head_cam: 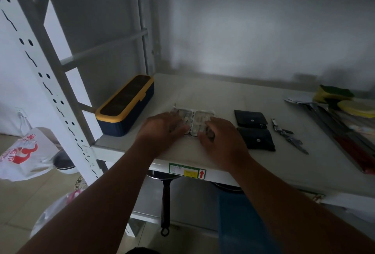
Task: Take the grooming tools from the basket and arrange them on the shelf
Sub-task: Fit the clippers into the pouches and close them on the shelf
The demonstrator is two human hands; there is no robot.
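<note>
Two clear plastic packs of grooming tools lie side by side on the white shelf (pixel 233 99), the left pack (pixel 185 114) and the right pack (pixel 203 116). My left hand (pixel 164 130) rests flat on the left pack with fingers spread. My right hand (pixel 220 138) presses on the right pack the same way. To the right lie two black snap pouches (pixel 250 119) (pixel 257 139), one behind the other. Past them, several metal nail clippers (pixel 288 135) lie in a row. The basket is not in view.
A navy box with a yellow lid (pixel 125 105) stands at the shelf's left end by the upright post (pixel 50 83). Sponges (pixel 332 93) and long packaged utensils (pixel 345 132) fill the right end. A pan handle (pixel 166 203) hangs below the shelf. Plastic bags (pixel 26 152) lie on the floor.
</note>
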